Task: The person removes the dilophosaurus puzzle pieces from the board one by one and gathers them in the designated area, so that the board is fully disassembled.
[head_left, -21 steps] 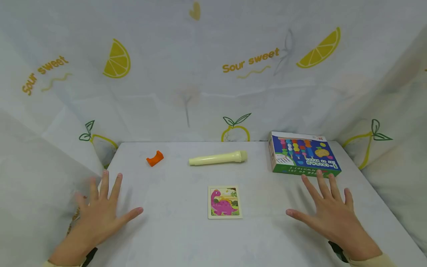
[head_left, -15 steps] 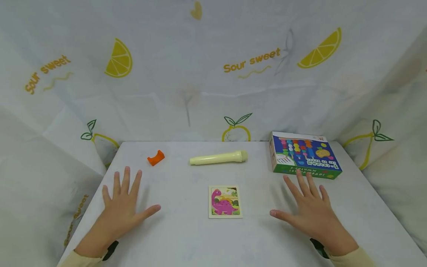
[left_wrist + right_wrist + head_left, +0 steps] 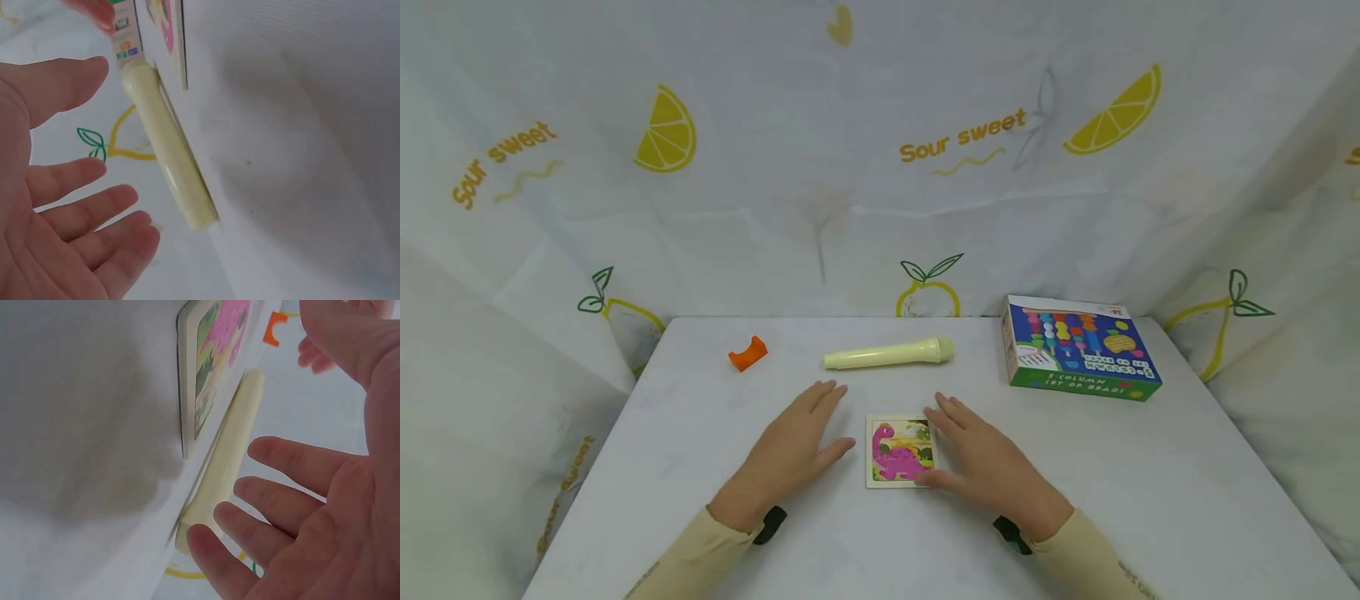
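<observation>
A square picture puzzle (image 3: 895, 454) with a pink dinosaur lies flat in the middle of the white table. To its left, my left hand (image 3: 790, 450) hovers with fingers extended and thumb apart, holding nothing. My right hand (image 3: 988, 467) is at the puzzle's right side; its thumb and fingertips overlap the puzzle's right edge in the head view. In the right wrist view, the fingers (image 3: 281, 462) are spread and hold nothing, with the puzzle (image 3: 212, 369) beyond them. Behind the puzzle lies a pale yellow toy microphone (image 3: 887, 354), also seen as a long stick (image 3: 172, 150) in the left wrist view.
An orange piece (image 3: 748, 354) with a curved notch lies at the back left of the table (image 3: 662, 467). At the back right sits a blue and green bead set box (image 3: 1081, 348). A white cloth (image 3: 760, 233) with lemon prints hangs behind and along both sides.
Both hands have moved inward from the table's sides toward the puzzle, their spread fingers drawing closer together. The puzzle, microphone, orange piece and box stay in place.
</observation>
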Motion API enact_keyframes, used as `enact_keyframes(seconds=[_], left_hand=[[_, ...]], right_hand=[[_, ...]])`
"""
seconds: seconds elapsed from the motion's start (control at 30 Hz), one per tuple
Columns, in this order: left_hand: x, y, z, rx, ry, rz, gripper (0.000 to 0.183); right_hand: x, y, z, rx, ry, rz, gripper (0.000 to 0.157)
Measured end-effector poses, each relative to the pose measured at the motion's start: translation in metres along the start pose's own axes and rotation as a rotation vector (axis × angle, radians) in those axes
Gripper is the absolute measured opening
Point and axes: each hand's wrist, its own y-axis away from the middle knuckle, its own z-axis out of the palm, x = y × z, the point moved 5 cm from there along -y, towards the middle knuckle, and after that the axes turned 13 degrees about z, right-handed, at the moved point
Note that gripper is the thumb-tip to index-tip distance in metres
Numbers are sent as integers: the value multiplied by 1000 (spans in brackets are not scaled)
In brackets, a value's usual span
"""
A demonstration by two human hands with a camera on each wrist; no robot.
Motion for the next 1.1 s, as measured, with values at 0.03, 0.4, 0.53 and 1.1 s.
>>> enact_keyframes(seconds=[0.03, 0.4, 0.53, 1.1], left_hand=[[2, -6, 3, -17, 9, 1, 74], [12, -43, 35, -184, 124, -31, 52], [15, -46, 37, -211, 121, -25, 51], [13, -50, 44, -214, 141, -12, 42]], right_hand=[[-5, -1, 2, -3, -9, -11, 95], [-30, -13, 14, -50, -43, -54, 72], [-30, -14, 17, -96, -61, -30, 72], [-26, -20, 20, -137, -21, 28, 72]])
